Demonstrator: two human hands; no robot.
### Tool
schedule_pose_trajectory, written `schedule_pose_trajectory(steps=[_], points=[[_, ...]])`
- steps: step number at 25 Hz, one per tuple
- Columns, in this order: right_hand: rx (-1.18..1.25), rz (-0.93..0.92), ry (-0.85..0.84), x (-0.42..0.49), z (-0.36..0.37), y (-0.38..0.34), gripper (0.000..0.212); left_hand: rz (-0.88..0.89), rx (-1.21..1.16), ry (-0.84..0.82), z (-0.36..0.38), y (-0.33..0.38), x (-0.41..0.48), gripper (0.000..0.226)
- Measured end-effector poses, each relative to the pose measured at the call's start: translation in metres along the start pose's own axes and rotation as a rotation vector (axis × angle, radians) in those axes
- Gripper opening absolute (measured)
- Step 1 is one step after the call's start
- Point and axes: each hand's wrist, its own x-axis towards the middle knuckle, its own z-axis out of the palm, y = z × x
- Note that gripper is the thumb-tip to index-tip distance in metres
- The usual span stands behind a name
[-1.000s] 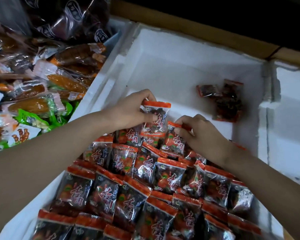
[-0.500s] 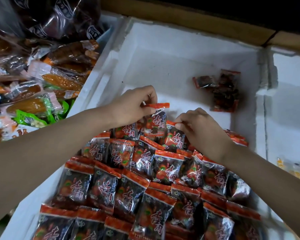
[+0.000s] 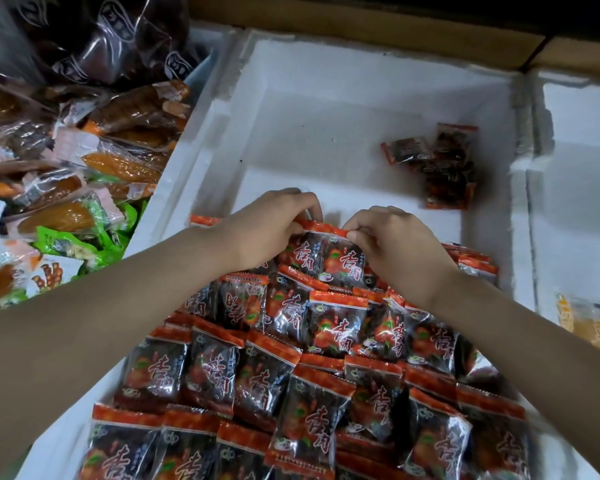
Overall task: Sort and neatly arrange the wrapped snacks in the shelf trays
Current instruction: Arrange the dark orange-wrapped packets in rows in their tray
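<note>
Two hands meet at one spot. Your left hand and your right hand both pinch the red top seam at the far end of the arranged snacks. The left takes the seam's left end and the right takes its right end. The fingers of both hands are curled and closed narrow on this thin strip. Directly below the grip, two dark packets with red characters stand side by side and touch each other. I cannot tell whether the pinched seam belongs to one of them or to both.

On the near side of the grip, toward you, the rows of packets of the same kind lie overlapped like roof tiles. Each of their red seams is turned away from you, and they cover the near part of the white foam tray. Beyond the grip and to its right, well apart from it, a small loose pile of dark wrapped snacks lies close to the tray's right wall. Just left of the grip, behind your left wrist, one more red seam end shows.

Left of the grip, past the tray's wall, a neighbouring tray holds mixed snacks in orange, brown and green wrappers. Right of the grip, past the other wall, a second foam tray holds a yellow packet, too blurred to read.
</note>
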Motion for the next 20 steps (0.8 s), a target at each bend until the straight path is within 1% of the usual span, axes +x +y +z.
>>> schedule_pose_trajectory(steps=[3,4,6,8,10,11,12,15,18,20], points=[[-0.015,-0.034,0.006,-0.004,-0.003,-0.002,0.022,-0.024,-0.004,0.078,0.003,0.002,-0.001,0.025],[-0.02,-0.034,0.023,-0.007,-0.007,-0.001,0.026,-0.012,0.025,0.08,0.003,0.003,-0.003,0.028],[-0.022,0.008,0.038,-0.017,-0.02,0.006,0.033,0.062,0.158,0.07,0.003,0.006,-0.008,0.038],[-0.048,0.068,-0.04,-0.031,-0.033,0.019,0.039,0.145,0.288,0.038,0.004,0.011,-0.014,0.049],[-0.079,0.111,-0.162,-0.042,-0.04,0.029,0.044,0.179,0.339,-0.006,0.007,0.017,-0.018,0.057],[-0.082,0.112,-0.19,-0.044,-0.041,0.032,0.043,0.177,0.36,-0.018,0.009,0.02,-0.019,0.06],[-0.076,0.101,-0.182,-0.043,-0.04,0.033,0.04,0.17,0.382,-0.021,0.011,0.021,-0.019,0.062],[0.009,0.115,-0.111,-0.031,-0.035,0.033,0.015,0.156,0.42,-0.003,0.016,0.022,-0.018,0.066],[0.085,0.21,-0.09,-0.022,-0.03,0.032,0.011,0.135,0.416,0.012,0.019,0.022,-0.019,0.066],[0.095,0.226,-0.079,-0.022,-0.029,0.032,0.011,0.13,0.413,0.025,0.022,0.023,-0.019,0.066]])
